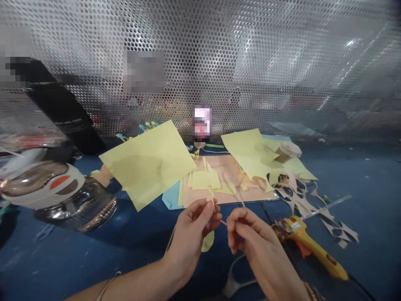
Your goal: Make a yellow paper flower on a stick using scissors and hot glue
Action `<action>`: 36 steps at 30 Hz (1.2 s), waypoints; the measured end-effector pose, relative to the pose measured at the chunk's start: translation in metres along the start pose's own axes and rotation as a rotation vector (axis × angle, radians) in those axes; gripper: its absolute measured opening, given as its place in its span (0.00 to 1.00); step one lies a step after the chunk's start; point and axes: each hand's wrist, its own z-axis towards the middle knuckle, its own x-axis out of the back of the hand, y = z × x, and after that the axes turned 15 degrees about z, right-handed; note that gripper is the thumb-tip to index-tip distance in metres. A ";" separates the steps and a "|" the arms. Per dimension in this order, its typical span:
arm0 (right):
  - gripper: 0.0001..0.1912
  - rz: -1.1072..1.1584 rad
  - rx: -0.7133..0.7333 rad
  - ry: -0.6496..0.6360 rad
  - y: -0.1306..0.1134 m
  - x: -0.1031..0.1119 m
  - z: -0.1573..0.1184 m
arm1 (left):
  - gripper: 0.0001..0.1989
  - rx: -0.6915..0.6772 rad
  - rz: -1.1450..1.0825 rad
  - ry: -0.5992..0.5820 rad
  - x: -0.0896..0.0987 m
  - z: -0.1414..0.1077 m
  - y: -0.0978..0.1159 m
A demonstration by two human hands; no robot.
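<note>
My left hand [196, 225] pinches a small pale-yellow twisted paper piece [210, 195] upright between thumb and fingertips. Close beside it, my right hand [252, 238] is curled with its fingertips together around a thin whitish strand [239, 194], which sticks up past the fingers. Part of that strand seems to run between both hands. Below them a yellow-green paper oval [208, 241] lies on the blue table. Behind the hands, small yellow paper pieces [200, 179] rest on a pink sheet [230, 197].
Large yellow sheets [147, 165] [247, 152] lie on either side. At right are cut-out paper scraps [293, 190], a yellow glue gun [319, 253] and a clear stick [328, 207]. A white-and-clear device [62, 188] and a black box [67, 110] stand left. A perforated metal wall [219, 54] rises behind.
</note>
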 end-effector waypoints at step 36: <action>0.08 -0.277 0.166 -0.042 0.010 0.028 0.003 | 0.10 -0.034 0.203 -0.096 0.002 -0.002 -0.010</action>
